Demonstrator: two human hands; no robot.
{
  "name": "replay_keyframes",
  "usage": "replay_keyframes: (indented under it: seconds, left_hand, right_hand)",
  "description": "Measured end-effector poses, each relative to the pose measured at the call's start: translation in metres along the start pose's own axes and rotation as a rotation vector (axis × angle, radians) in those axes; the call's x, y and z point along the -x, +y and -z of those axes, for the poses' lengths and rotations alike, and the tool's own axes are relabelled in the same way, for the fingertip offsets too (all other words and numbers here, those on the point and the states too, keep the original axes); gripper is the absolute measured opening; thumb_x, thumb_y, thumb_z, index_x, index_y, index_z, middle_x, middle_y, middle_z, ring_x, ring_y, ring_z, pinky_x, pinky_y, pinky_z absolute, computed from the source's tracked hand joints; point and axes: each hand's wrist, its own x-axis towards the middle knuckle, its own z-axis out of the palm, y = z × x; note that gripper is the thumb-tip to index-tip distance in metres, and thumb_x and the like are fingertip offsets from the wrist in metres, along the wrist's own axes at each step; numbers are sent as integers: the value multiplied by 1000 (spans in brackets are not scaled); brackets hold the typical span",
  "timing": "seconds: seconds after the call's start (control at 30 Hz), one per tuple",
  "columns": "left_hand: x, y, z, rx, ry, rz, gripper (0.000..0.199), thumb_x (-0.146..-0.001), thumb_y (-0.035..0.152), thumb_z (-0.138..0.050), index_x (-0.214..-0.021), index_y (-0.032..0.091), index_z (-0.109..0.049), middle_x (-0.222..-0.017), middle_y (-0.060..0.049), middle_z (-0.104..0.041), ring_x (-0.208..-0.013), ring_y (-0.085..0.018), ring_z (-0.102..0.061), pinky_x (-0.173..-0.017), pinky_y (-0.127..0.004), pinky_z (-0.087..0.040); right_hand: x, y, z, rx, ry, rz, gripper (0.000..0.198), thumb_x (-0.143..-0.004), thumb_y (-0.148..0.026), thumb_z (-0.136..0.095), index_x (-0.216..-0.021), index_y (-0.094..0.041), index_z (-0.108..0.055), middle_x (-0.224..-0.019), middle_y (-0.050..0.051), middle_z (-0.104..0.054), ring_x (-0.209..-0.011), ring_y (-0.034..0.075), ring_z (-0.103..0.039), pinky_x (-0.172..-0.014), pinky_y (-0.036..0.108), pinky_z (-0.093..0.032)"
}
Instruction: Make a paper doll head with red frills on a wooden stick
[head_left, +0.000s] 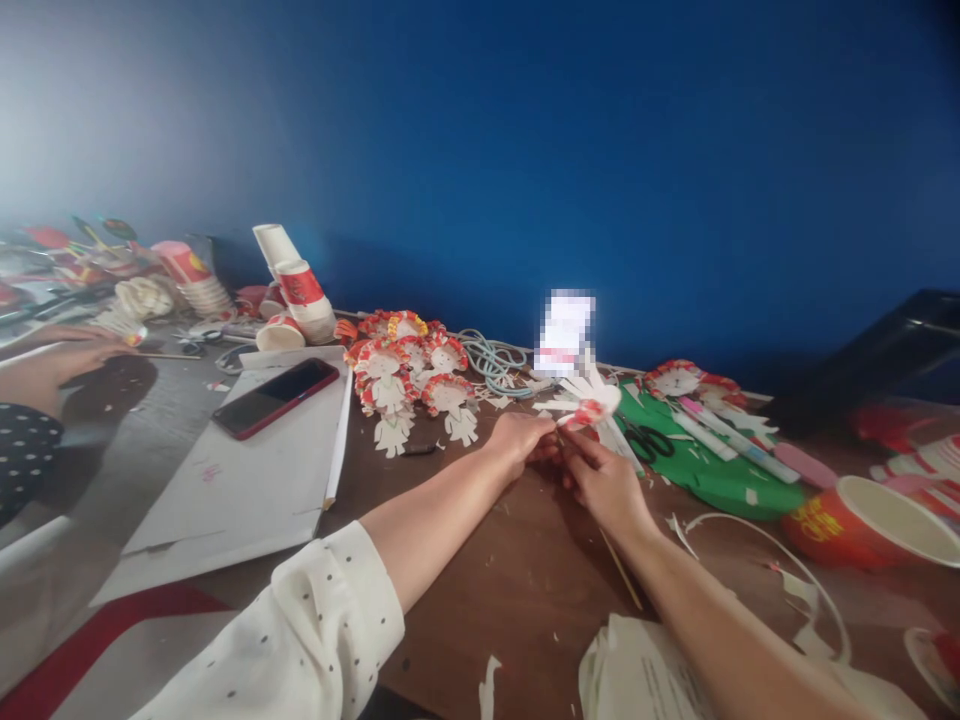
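My left hand (525, 438) is closed, pinching the edge of a white paper-cut figure (596, 400) with a red-and-white rim. From the right, the fingers of my right hand (607, 485) close on the same figure's lower side. A thin wooden stick (621, 570) runs down from beneath my right hand; whether it is joined to the figure is hidden. Just beyond the hands stands a bright, blurred-out screen (566, 330). Left of them lies a pile of similar paper figures (409, 365) with red frilled rims and pale bodies.
Green paper (675, 455) at the right carries black scissors (649, 442) and pens. A red paper bowl (847, 520) stands near the right edge. A phone (277, 397) lies on a white board (255, 480). Paper cups (304, 290) lean at the back. Another person's hand (86, 350) works at far left.
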Motion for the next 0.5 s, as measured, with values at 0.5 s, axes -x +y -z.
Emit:
replay_keyframes:
  seconds: [0.5]
  left_hand:
    - [3,-2,2,37,-69,-58,11,-78,9,-63,-88,10,-68,-66,-5,-66,-53,-12,-57,-54,-23,-45]
  right_hand:
    - [-1,-9,1,-249,-34,-201,59,-67,-36,-66,-121,-12,-68,-57,-2,-54,-42,9,-37,-38,22,-24]
